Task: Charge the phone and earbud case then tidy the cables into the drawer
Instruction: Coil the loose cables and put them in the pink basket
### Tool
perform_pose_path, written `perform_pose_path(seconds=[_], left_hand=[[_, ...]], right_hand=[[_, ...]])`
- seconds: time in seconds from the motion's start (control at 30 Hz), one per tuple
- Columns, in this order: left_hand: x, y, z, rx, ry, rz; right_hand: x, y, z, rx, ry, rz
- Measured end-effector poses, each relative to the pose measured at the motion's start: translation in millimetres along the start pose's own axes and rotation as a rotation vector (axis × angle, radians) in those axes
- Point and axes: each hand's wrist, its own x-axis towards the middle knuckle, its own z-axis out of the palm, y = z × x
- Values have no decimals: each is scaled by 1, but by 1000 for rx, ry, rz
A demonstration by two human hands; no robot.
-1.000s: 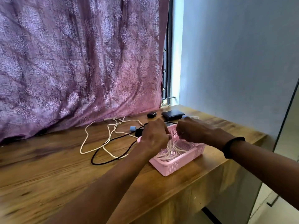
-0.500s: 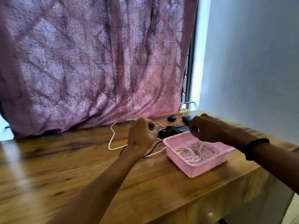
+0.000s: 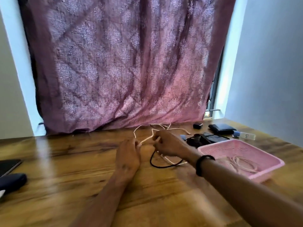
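A white cable [image 3: 148,138] lies looped on the wooden desk [image 3: 82,161]. My left hand [image 3: 128,157] pinches one stretch of it, and my right hand [image 3: 167,144] grips it a little further right, so a short length runs taut between them. A black cable [image 3: 161,165] curls on the desk under my right wrist. The pink basket [image 3: 211,147] to the right holds a coiled white cable [image 3: 237,163]. Behind it lie a black charger bundle [image 3: 201,139], a small black earbud case [image 3: 197,125] and a dark wallet-like item [image 3: 221,128].
A purple patterned curtain [image 3: 123,63] hangs right behind the desk. At the far left edge lie a dark flat device [image 3: 8,165] and a dark blue case [image 3: 13,181]. A small clear bottle [image 3: 245,135] lies near the right wall.
Both hands left the pink basket and moved left to the loose white cable, which they now hold. The view has swung left, so the basket sits further right.
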Motion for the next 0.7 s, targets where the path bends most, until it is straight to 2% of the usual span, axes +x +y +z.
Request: perform_pose_path(seconds=[0.1,0.17,0.23,0.27,0.37,0.4,0.47,0.53,0.6,0.7], left_hand=[[-2,-5,-9,-224,149,8],[-7,1,-18,-259,172,51],[-11,6,-30,-292,161,90],[-13,5,-32,-296,133,117],[-15,-4,-32,-229,21,197],[-15,-7,-32,-178,3,192],[-7,-17,-37,-66,63,126],[5,-32,-50,59,242,15],[14,-52,-70,213,396,-105],[15,-84,-91,333,426,-249]], right_hand=[[16,-29,43,591,79,173],[24,-40,53,818,223,205],[31,-47,56,1034,293,243],[34,-49,57,1189,266,282],[46,-47,52,1732,43,424],[50,-41,49,1859,32,447],[56,-25,39,1981,122,473],[58,-6,30,1987,206,508],[57,6,26,1968,220,540],[54,9,23,1908,178,540]])
